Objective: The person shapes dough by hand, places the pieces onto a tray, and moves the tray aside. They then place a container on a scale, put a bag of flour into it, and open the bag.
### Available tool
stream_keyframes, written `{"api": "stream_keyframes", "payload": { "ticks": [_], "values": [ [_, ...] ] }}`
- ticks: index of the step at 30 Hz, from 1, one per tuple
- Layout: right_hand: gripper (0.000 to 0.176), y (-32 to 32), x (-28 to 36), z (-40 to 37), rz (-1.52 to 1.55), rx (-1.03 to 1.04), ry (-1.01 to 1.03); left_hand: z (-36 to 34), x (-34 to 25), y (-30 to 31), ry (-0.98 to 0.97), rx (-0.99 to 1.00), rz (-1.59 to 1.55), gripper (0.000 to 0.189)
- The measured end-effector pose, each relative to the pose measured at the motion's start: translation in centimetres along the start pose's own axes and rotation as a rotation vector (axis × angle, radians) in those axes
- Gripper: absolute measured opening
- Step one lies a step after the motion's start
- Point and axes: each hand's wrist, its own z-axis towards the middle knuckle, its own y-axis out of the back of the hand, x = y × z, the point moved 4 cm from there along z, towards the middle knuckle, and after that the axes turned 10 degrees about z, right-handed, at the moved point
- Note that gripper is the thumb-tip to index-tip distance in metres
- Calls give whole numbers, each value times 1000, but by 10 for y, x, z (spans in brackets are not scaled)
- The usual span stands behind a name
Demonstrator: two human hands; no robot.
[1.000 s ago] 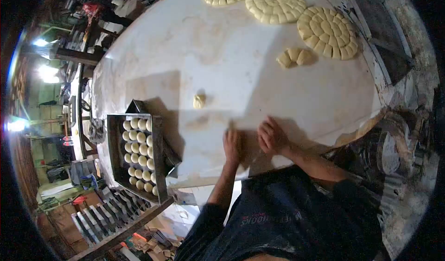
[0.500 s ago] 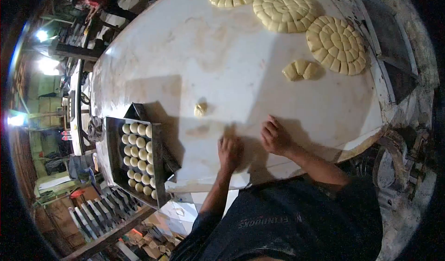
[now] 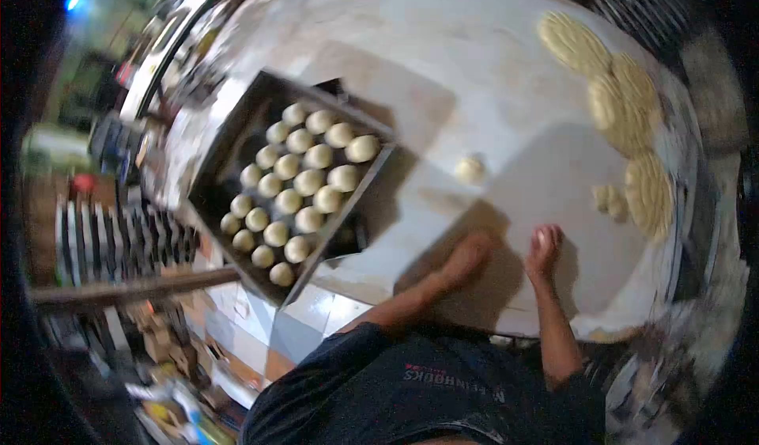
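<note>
My left hand (image 3: 472,253) is low over the pale worktop (image 3: 379,18), its fingers smeared by motion; what lies under it is hidden. To its right, my right hand (image 3: 545,246) is curled closed, with something pale at its fingers that I cannot make out. A single dough ball (image 3: 470,170) rests on the worktop beyond my left hand. At the left, a dark metal tray (image 3: 229,148) holds rows of round dough balls (image 3: 308,182). A few small dough pieces (image 3: 609,201) lie together at the right.
Several coils of cut dough (image 3: 648,196) sit along the worktop's right side. Another dark tray or box (image 3: 348,239) shows partly beneath the tray of balls. Stacked metal slats (image 3: 126,243) and a wooden beam (image 3: 134,288) are at the lower left.
The view has swung left, so the tray looks larger and nearer the middle, while the dough coils appear farther right. My right hand's fingers are now curled in more.
</note>
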Motion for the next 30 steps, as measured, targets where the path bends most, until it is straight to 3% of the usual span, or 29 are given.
{"api": "stream_keyframes", "payload": {
  "ticks": [1,3,4,5,6,8,9,10,11,12,13,14,15,16,18,19,20,21,22,23,25,27,28,30],
  "values": [
    [17,11,2,-13,-40,104,35,-30,-8,-11,-318,290,836,36],
    [20,40,-12,-13,-85,258,-167,-89,-8,28,-256,-99,535,47],
    [21,55,-39,-7,-57,374,-455,-107,1,50,-218,-132,533,47],
    [22,66,-58,-5,-37,483,-758,-126,10,68,-126,-19,378,48],
    [22,67,-45,0,-48,501,-739,-149,16,88,-45,99,218,49],
    [25,65,-24,16,285,397,-1084,-189,7,221,112,-175,-182,45],
    [25,51,5,36,282,409,-1065,-209,27,270,66,-305,-116,39],
    [28,27,60,60,381,412,-844,-234,22,338,277,-344,7,37],
    [31,2,121,81,479,407,-627,-263,60,359,438,-565,394,36],
    [33,-24,191,101,473,422,-424,-275,92,396,732,-331,585,32],
    [33,-54,232,119,476,536,-221,-299,138,409,729,-551,776,26],
    [29,-90,285,127,682,600,-232,-313,172,424,879,-538,797,25],
    [27,-111,363,134,610,639,-32,-327,208,430,981,-539,845,27],
    [27,-143,409,136,740,691,161,-336,230,435,1082,-317,835,38],
    [34,-195,496,125,878,739,292,-346,230,435,1074,-301,841,42],
    [33,-219,532,120,893,578,631,-348,225,435,1049,-287,856,48],
    [31,-249,558,111,890,580,752,-352,215,439,1038,-426,857,59],
    [29,-286,570,96,905,655,764,-359,203,443,1052,-426,858,59],
    [27,-317,579,85,869,792,763,-368,183,454,1063,-582,853,60],
    [27,-342,580,75,552,923,831,-375,161,466,1062,-735,851,62],
    [38,-345,571,56,176,865,1002,-375,116,478,1126,-853,818,61],
    [41,-325,538,57,359,801,916,-354,80,470,1007,-1004,829,57],
    [38,-280,525,80,469,810,773,-334,61,462,915,-1032,769,48],
    [25,-212,463,116,705,476,672,-272,12,423,529,-962,607,33]
  ]
}}
